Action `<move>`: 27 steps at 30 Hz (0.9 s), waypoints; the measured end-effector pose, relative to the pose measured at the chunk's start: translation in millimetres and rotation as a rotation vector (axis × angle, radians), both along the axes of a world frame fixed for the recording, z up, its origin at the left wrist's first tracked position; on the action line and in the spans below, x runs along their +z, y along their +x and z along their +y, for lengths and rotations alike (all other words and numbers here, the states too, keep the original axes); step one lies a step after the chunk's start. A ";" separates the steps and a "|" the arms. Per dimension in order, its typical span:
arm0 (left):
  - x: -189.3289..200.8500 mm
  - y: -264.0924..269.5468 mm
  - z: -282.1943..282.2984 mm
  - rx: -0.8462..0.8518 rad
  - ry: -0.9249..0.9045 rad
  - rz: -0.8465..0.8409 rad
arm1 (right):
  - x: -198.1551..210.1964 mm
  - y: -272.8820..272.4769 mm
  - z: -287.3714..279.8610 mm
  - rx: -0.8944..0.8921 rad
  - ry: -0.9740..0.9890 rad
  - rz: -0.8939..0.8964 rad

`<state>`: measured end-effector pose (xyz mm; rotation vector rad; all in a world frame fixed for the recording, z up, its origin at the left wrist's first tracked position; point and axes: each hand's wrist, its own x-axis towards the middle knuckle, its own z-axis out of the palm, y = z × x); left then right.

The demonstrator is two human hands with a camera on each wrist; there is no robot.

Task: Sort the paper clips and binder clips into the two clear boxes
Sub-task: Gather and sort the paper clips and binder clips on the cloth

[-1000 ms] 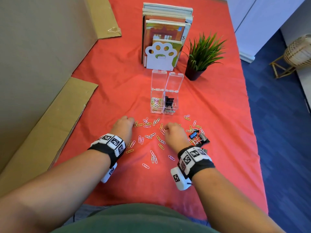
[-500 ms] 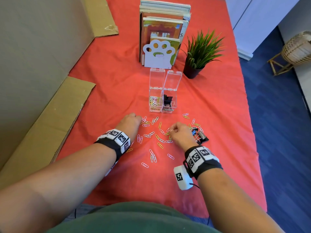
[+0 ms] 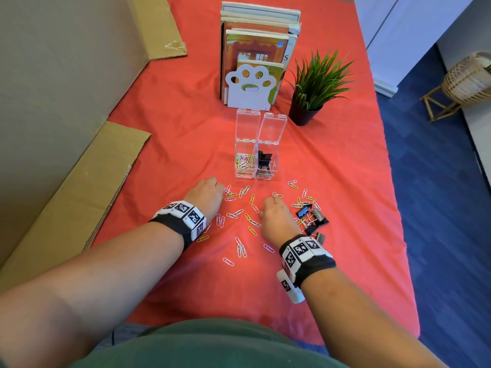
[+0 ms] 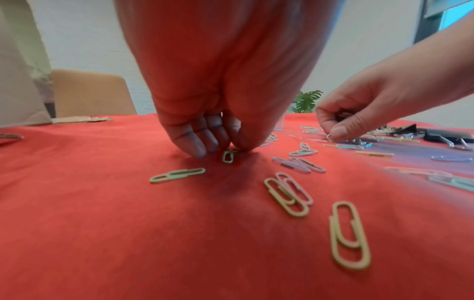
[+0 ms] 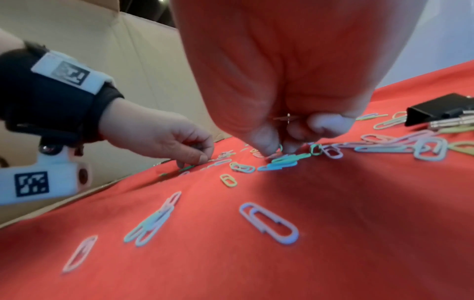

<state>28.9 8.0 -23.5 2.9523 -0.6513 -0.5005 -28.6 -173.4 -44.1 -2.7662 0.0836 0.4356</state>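
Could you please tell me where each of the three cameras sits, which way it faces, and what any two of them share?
Head: worn on the head, looking down and forward at the red cloth and two clear boxes; both forearms show.
Left wrist: looks along the left hand pinching paper clips.
Right wrist: looks along the right hand at clips.
Shared: each wrist view shows the other hand; all show the black binder clips.

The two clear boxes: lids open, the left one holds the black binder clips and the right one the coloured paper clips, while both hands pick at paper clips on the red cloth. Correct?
Not quite: the contents are swapped. In the head view the left box holds the coloured paper clips and the right box the black binder clips. The rest stands: lids open, left hand and right hand at loose clips on the red cloth.
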 end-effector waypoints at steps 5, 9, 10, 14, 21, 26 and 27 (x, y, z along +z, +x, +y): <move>-2.8 -5.8 0.7 0.023 -0.064 0.031 | 10.1 14.3 -4.8 -0.300 0.367 0.146; -7.1 -10.9 2.9 0.034 -0.045 0.081 | 18.0 18.9 -1.4 -0.562 0.700 0.270; -7.6 -12.7 3.1 0.037 -0.032 0.080 | 19.2 20.4 1.0 -0.539 0.683 0.265; -7.1 -16.3 0.3 0.028 0.017 0.069 | 15.6 23.0 11.8 -0.285 0.264 0.107; 1.8 -18.2 1.5 0.076 0.029 0.105 | -15.1 7.2 31.5 0.065 -0.100 0.023; -1.1 -17.5 0.7 0.073 0.068 0.126 | 0.0 8.4 30.9 0.045 0.008 0.073; -3.2 -17.6 1.3 0.068 0.070 0.123 | 5.3 11.1 27.7 -0.019 0.083 0.107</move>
